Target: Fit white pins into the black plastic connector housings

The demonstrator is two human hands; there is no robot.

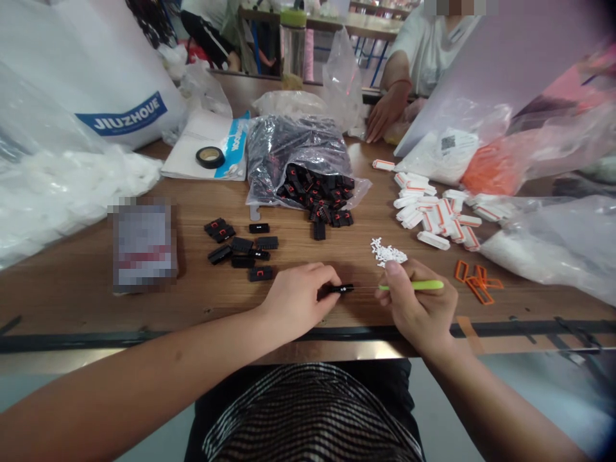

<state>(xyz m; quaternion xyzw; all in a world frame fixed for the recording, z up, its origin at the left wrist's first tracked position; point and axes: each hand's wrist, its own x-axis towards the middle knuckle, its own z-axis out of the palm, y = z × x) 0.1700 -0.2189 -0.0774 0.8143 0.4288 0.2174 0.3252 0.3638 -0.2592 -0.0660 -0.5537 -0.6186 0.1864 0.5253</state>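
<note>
Near the table's front edge, my left hand pinches a small black plastic part that shows white dots on its face. My right hand is closed around a yellow-green handle of a thin tool. Its slender metal shaft points left, toward the black part; whether the tip touches it I cannot tell. Just beyond my right hand lies a heap of tiny white pieces. Several loose black parts are scattered left of my left hand.
An open plastic bag spills black parts at the back. White-and-orange pieces and orange frames lie right. Black tape rests on a booklet. Full bags flank both sides. A co-worker's hand is across the table.
</note>
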